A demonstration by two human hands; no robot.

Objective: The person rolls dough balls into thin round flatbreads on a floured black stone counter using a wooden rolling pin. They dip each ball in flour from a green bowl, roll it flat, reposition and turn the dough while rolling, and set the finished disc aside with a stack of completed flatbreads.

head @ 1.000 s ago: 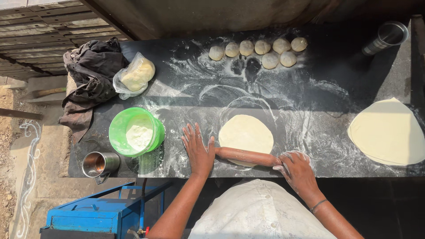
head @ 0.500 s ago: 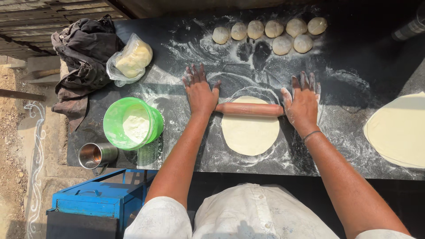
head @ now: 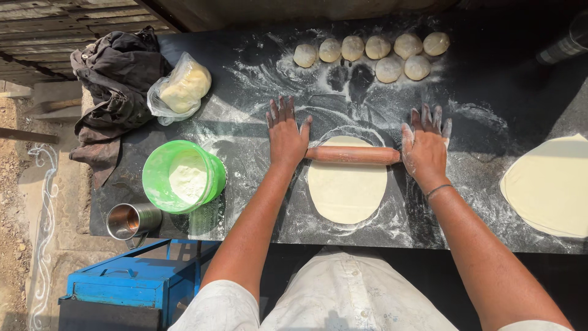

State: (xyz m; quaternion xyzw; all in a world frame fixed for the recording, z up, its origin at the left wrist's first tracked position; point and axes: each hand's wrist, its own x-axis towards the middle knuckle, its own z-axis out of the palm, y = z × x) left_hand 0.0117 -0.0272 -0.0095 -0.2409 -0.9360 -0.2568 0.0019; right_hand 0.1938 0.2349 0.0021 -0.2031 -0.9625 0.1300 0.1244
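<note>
We press our left hand [head: 286,136] and right hand [head: 425,150] flat, fingers spread, on the two ends of the wooden rolling pin [head: 353,154], neither hand closed around it. The pin lies between our palms across the far part of the dough round [head: 346,184], with the green flour tub [head: 182,176] off beyond our left hand.

Green flour tub [head: 184,176], steel cup [head: 130,220], bagged dough [head: 180,87], dark cloth [head: 116,79], blue box [head: 131,285]

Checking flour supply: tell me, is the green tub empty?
No, the green tub holds white flour, beside the left hand.
</note>
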